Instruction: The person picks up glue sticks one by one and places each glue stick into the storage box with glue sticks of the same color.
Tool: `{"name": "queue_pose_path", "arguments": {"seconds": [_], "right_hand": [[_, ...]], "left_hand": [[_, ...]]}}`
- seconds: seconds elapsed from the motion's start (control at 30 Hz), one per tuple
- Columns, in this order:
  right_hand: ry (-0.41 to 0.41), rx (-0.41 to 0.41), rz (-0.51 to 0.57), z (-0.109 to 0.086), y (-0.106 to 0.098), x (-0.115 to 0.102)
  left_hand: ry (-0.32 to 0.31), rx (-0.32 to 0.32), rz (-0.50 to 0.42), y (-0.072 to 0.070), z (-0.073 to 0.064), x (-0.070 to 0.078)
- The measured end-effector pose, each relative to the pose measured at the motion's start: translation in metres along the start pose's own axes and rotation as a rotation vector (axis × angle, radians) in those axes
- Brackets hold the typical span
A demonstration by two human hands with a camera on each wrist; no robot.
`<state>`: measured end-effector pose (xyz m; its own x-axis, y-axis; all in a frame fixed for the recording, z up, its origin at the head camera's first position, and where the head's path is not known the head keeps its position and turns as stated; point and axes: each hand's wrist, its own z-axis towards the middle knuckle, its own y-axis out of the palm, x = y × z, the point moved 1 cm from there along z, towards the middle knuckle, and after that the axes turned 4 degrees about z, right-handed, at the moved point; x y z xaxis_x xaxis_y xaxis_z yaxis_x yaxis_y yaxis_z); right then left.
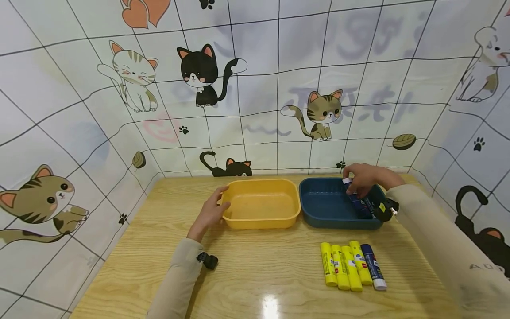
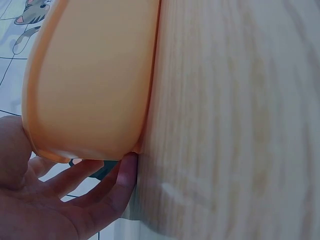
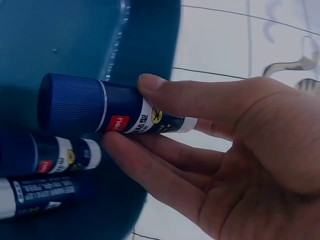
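My left hand (image 1: 211,210) holds the left end of a yellow plastic tray (image 1: 260,223), its thumb over the rim. In the left wrist view, fingers touch the outer wall of that tray (image 2: 95,80). Above the right part of a dark blue tray (image 1: 338,222), my right hand (image 1: 364,179) pinches a navy blue glue stick (image 3: 72,102) between thumb and fingers, ribbed cap pointing away from the palm. Below it, two more navy glue sticks (image 3: 47,155) lie inside the blue tray; the right hand partly covers them in the head view.
In front of the blue tray, several yellow glue sticks (image 1: 340,267) lie side by side on the wooden table (image 1: 255,270). A navy glue stick (image 1: 373,267) with a white end lies at their right. A cat-patterned cloth wall (image 1: 263,88) rises behind the trays and on both sides.
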<state>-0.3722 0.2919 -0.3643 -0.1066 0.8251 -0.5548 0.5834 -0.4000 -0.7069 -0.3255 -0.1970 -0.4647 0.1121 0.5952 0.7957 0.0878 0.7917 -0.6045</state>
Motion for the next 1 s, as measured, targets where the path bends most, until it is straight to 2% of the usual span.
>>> {"name": "queue_pose_path", "arguments": {"seconds": [0.23, 0.47, 1.0], "right_hand": [[0.020, -0.032, -0.044, 0.010, 0.012, 0.004], [0.055, 0.025, -0.105, 0.015, 0.021, 0.005], [0.131, 0.040, -0.163, 0.018, 0.028, 0.010]], "left_hand": [[-0.007, -0.007, -0.001, 0.001, 0.001, 0.000], [-0.005, 0.006, -0.006, 0.001, 0.002, -0.003], [-0.007, 0.006, -0.008, 0.000, 0.001, -0.001]]}}
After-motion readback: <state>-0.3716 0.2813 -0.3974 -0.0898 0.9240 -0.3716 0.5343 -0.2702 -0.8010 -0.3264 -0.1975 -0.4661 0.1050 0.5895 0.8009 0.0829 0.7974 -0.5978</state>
